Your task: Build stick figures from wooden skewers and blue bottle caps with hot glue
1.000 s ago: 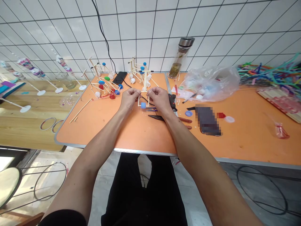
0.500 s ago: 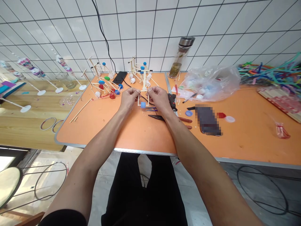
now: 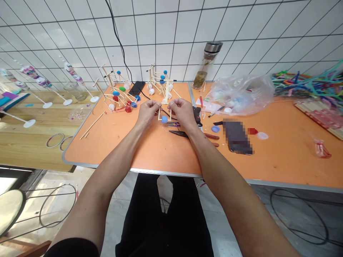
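- I see the left hand (image 3: 147,111) and the right hand (image 3: 182,110) facing each other above the orange table (image 3: 150,150), both equally near the small stick frame (image 3: 165,112) between them.
- Each hand's fingertips are pinched closed on one end of the frame's top stick, whose long axis runs left to right.
- The frame's legs hang downward, a blue cap (image 3: 164,119) at the bottom, just above the scissors (image 3: 173,124).

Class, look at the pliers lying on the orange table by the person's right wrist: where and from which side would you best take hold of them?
Probably the reddish handles of the pliers, taken from above on their right: they lie flat and uncovered, while the dark jaw end sits beside the right hand's wrist.
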A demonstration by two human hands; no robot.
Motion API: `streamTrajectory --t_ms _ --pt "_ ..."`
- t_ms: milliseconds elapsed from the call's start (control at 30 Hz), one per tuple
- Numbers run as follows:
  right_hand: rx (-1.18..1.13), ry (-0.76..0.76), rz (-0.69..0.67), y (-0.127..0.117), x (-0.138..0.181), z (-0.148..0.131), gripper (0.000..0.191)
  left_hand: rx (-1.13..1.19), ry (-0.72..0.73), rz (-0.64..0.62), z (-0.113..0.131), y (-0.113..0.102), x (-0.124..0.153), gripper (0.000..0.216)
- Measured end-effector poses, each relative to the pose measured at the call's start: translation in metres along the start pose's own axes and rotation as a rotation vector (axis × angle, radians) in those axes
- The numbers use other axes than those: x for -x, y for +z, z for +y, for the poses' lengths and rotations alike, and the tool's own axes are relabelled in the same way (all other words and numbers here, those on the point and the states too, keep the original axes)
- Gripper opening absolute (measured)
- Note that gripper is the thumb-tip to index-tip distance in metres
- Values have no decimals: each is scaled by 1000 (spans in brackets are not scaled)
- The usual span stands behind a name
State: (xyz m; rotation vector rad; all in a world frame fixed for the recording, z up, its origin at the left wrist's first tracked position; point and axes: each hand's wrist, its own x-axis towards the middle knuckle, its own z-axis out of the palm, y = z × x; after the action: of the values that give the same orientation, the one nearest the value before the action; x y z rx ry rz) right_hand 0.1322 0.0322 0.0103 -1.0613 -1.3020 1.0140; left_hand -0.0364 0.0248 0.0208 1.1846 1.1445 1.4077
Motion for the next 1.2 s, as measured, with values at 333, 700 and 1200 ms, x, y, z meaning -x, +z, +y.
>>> streamTrajectory --t_ms 333,700,1200 --pt "-22 57 22 -2 0 -6 34 -6 29 63 2 -2 -1 28" --pt "20 -4 -3 -1 3 -4 36 -1 48 53 0 -1 -2 30" --pt "-4 -4 -1 0 -4 6 31 10 20 30 -4 0 -1 28"
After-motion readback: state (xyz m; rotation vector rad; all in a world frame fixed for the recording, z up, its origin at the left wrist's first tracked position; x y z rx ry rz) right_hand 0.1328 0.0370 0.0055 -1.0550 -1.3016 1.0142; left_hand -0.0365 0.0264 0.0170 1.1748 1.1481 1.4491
